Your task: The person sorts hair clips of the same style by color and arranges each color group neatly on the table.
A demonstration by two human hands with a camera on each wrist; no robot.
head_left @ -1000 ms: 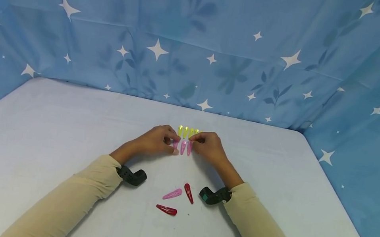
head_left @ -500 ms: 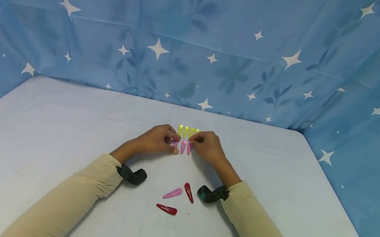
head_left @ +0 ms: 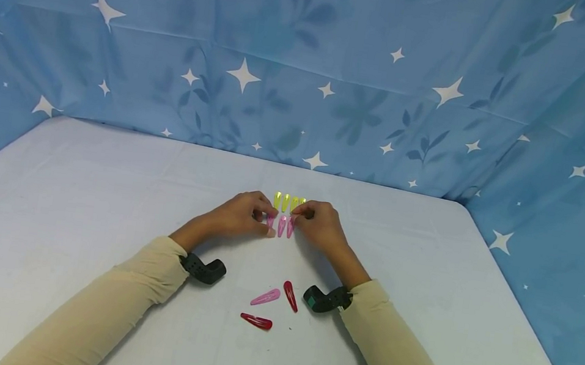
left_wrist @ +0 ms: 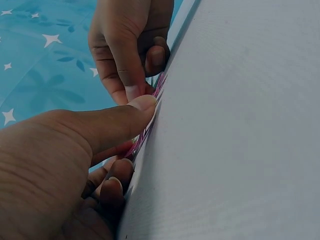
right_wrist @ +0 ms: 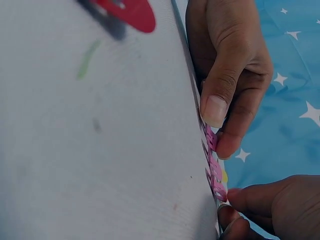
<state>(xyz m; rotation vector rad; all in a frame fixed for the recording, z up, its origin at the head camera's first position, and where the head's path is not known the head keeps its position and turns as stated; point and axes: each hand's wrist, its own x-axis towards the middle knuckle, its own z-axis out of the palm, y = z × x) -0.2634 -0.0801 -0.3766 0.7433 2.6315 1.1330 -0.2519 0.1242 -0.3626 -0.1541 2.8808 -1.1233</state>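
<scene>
My left hand (head_left: 240,216) holds the left pink hair clip (head_left: 270,221) between thumb and forefinger, flat on the white table. To its right lies a middle pink hair clip (head_left: 282,227), touched by neither hand. My right hand (head_left: 321,228) pinches the upper end of the right pink hair clip (head_left: 290,229), close beside the middle one. Just beyond this pink row stands a row of several yellow hair clips (head_left: 286,203), its right end partly hidden by the right hand. From the right wrist view, the pink hair clips (right_wrist: 216,170) appear edge-on between both hands.
Nearer the body lie a loose pink hair clip (head_left: 265,297), a slanted red hair clip (head_left: 291,296) and another red hair clip (head_left: 256,321). A blue star-patterned curtain (head_left: 335,114) hangs behind the white table (head_left: 139,335).
The right hand has shifted slightly left, bringing its pink hair clip a little closer to the middle one. The left hand stays in place.
</scene>
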